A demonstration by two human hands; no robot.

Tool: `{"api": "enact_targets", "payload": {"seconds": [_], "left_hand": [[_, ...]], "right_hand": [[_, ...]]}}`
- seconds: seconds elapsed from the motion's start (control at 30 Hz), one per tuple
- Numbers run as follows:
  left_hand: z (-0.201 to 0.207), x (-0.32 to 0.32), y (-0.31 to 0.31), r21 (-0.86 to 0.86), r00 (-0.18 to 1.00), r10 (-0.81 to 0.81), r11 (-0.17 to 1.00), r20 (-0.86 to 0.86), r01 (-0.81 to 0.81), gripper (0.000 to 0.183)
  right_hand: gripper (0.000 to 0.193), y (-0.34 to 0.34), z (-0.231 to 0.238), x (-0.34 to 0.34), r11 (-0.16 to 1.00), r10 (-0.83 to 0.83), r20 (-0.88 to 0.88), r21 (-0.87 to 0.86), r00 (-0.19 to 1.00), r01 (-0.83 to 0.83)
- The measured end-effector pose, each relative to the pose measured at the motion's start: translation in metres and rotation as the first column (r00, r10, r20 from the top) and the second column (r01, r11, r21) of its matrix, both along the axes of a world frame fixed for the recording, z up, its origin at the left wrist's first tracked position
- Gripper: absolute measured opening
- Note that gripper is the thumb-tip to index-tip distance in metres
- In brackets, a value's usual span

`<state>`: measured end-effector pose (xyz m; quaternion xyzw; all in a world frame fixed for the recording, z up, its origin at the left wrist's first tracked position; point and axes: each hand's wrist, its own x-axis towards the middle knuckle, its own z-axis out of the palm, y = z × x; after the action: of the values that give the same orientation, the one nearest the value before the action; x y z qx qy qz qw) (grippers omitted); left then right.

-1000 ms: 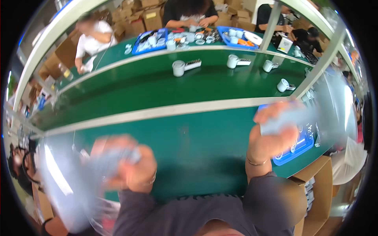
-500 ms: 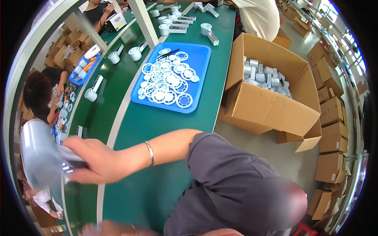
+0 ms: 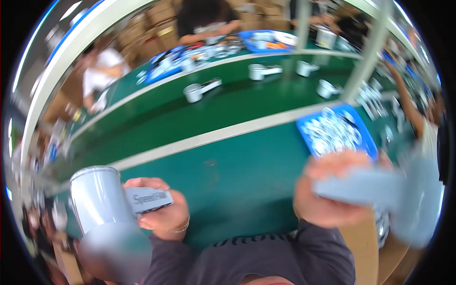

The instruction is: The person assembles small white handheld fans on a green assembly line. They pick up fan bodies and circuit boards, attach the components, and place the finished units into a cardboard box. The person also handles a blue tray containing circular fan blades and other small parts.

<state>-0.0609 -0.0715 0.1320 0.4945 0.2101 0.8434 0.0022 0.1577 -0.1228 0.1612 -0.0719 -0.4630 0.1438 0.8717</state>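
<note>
My left hand (image 3: 164, 206) is wrapped round the flat handle of a glossy grey handheld fan (image 3: 97, 197). Its wide cylindrical head points left, and there is dark print on the handle. On the other side, my right hand (image 3: 327, 190) grips the handle of a second grey handheld fan (image 3: 418, 199), smeared by motion. That fan's head extends to the right, past the bench edge. Just beyond my right hand lies a blue tray (image 3: 368, 137) holding many white rings and discs.
A cardboard box (image 3: 358, 247) stands under my right arm. Several grey fans, one of them a fan (image 3: 194, 92), lie along the green bench (image 3: 228, 175) behind a pale rail (image 3: 213, 137). Co-workers sit across, near a blue parts tray (image 3: 164, 66). A post (image 3: 368, 57) rises beyond my tray.
The view has swung left. My right hand, with a fan, has moved from picture left to the right side. My left hand, blurred at the lower edge before, now shows holding a fan.
</note>
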Motion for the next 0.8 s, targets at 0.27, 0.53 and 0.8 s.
{"api": "enact_targets", "payload": {"seconds": [0.27, 0.53, 0.8], "left_hand": [[0.012, -0.025, -0.017, -0.119, 0.998, 0.026, 0.992, -0.059, -0.033, 0.058], [0.018, -0.02, 0.006, 0.043, 0.981, -0.196, 0.98, -0.009, 0.196, 0.044], [0.01, -0.041, 0.045, -0.301, 0.952, -0.252, 0.907, 0.172, 0.295, 0.042]], "right_hand": [[0.069, -0.011, 0.012, -0.018, 0.993, -0.116, 0.102, -0.012, 0.988, 0.118], [0.07, 0.001, 0.0, -0.023, 0.999, -0.016, 0.231, -0.024, 0.973, 0.022], [0.044, 0.052, -0.005, -0.055, 0.838, 0.276, 0.242, -0.535, 0.93, -0.11]]}}
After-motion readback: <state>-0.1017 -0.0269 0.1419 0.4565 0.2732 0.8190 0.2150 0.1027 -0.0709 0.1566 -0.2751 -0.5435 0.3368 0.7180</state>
